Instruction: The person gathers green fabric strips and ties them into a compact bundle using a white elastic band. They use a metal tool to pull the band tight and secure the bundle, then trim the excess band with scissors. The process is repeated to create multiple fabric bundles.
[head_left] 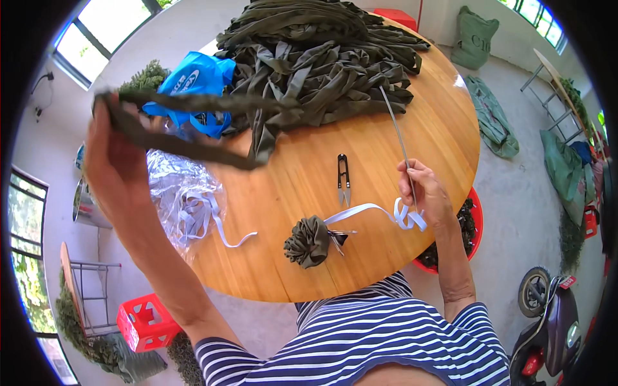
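My left hand [116,151], raised at the left, grips one end of an olive-green fabric strip [187,147]. The strip is blurred and stretches right toward a big heap of the same fabric [322,64]. In my right hand [427,193] is a thin metal rod [396,125], slanting up and left over the table. White elastic [364,208] curls beside that hand; whether it touches the rod I cannot tell. The elastic runs left to a gathered olive fabric bunch [307,242], with small metal pieces at its right side. Black thread snips [343,180] lie between my hands, points toward me.
A clear plastic bag [174,177] with white elastic and a blue bag [201,76] sit on the round wooden table [444,109]. Below its right edge stands a red basin [476,225] of dark bits. A red stool [147,325] and a motorbike [553,328] are on the floor.
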Demonstrator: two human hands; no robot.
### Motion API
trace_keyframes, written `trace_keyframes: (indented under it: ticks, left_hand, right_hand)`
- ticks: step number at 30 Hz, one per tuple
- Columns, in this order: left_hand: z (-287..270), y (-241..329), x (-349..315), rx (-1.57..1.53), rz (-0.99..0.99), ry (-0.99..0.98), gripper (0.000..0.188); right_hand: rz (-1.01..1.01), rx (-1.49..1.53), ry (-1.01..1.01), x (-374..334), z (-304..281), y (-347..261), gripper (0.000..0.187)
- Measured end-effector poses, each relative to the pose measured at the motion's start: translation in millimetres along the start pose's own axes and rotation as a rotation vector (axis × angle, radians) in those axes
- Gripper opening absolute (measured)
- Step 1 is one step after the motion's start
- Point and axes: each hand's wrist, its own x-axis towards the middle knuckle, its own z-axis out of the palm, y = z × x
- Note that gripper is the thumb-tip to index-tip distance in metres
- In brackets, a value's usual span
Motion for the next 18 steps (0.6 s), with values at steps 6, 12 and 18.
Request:
trace_keyframes:
  ticks: [6, 12, 18]
  left_hand:
    - [-34, -20, -134, 0.030, -0.187, 0.074, 0.023]
    - [-44, -42, -194, -0.100, -0.426, 0.286, 0.023]
    - [-22, -71, -202, -0.387, -0.539, 0.333, 0.033]
  right_hand:
    - [0.047, -0.359, -0.052, 28, 20, -16, 0.017]
    - [0.076, -0.496, -0.293, 52, 93, -19, 0.015]
    - [0.148, -0.551, -0.398, 41, 132, 10, 0.015]
